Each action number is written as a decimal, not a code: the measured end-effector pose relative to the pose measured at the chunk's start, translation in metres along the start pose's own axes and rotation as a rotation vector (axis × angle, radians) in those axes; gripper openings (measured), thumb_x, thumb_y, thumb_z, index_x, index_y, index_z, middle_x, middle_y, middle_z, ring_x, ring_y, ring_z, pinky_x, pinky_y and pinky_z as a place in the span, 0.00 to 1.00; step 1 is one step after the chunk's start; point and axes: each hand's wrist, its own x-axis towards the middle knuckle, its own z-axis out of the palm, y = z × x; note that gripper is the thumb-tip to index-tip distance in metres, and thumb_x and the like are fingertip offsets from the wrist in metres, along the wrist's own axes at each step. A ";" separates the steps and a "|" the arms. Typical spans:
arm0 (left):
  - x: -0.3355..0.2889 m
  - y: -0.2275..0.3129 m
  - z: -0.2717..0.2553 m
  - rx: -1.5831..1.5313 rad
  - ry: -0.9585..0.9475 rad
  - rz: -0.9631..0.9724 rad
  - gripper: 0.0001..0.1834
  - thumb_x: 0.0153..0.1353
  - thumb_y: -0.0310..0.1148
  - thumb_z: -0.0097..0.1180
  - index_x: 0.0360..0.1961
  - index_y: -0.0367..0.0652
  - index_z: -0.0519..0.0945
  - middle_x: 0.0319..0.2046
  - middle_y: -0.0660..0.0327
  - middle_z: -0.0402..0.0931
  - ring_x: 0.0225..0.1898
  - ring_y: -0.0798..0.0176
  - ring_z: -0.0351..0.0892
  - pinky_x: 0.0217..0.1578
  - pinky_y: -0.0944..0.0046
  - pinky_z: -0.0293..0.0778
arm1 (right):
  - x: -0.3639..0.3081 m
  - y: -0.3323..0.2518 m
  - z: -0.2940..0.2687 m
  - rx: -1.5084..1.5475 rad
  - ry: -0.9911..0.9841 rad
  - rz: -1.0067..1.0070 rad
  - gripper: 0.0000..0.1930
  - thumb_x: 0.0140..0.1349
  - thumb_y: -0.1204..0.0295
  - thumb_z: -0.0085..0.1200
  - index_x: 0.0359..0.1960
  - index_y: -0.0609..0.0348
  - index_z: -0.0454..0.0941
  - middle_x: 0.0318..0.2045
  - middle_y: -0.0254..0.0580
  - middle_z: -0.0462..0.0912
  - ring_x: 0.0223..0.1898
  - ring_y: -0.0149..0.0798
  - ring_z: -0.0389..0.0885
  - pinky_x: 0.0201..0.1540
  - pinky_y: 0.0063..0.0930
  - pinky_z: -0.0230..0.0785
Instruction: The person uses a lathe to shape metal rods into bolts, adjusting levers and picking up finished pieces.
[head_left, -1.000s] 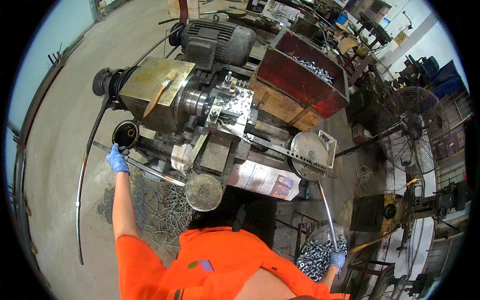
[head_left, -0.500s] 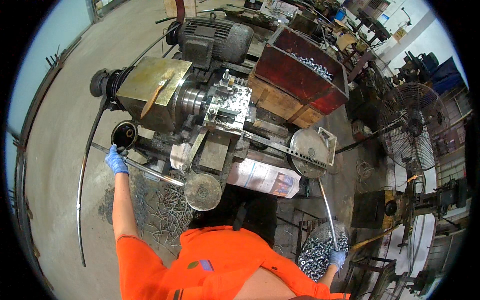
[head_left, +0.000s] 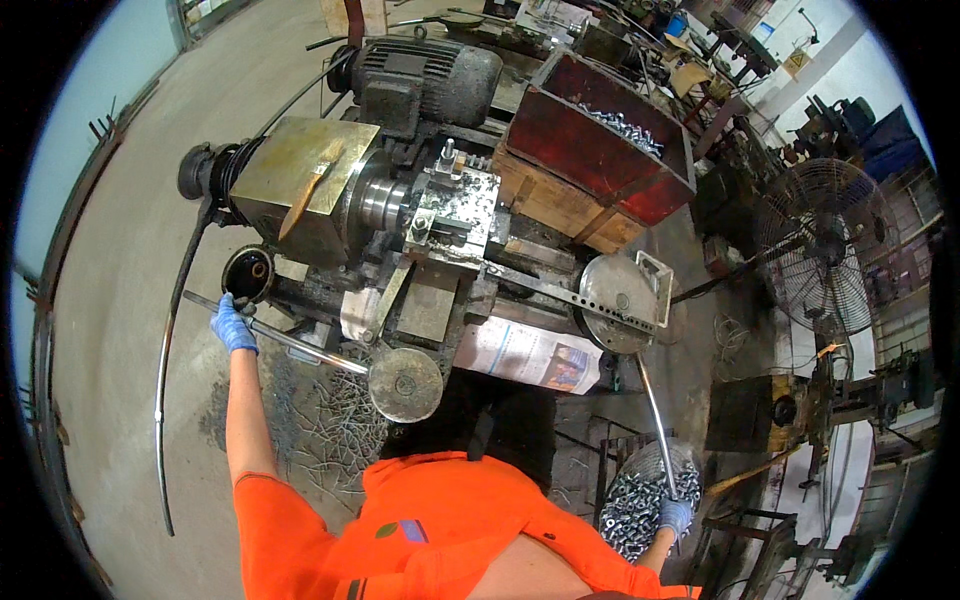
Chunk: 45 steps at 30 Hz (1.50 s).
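A gloved left hand of mine is wrapped round a long steel lever, which runs to a round metal hub at the front of the machine. Just above that hand sits a dark round cup. At the lower right, my right hand, also in a blue glove, grips the lower end of a second steel lever. This one slopes down from a round plate. Below and beside the right hand stands a basket heaped with small metal fittings.
On the machine, a wood-handled brush lies across the brass-coloured housing, near the spindle and a motor. A red bin of metal parts rests on a wooden crate. Right stands a fan; metal shavings litter the floor.
The view has shifted very slightly. Both hands keep their hold on the levers, with no clear movement of either lever.
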 end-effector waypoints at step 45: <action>-0.004 0.004 0.000 -0.031 0.010 -0.028 0.09 0.57 0.29 0.52 0.31 0.31 0.71 0.19 0.49 0.76 0.12 0.59 0.73 0.13 0.64 0.73 | -0.032 -0.023 -0.032 0.020 -0.043 0.057 0.20 0.40 0.59 0.60 0.31 0.61 0.80 0.31 0.58 0.80 0.36 0.55 0.79 0.41 0.40 0.71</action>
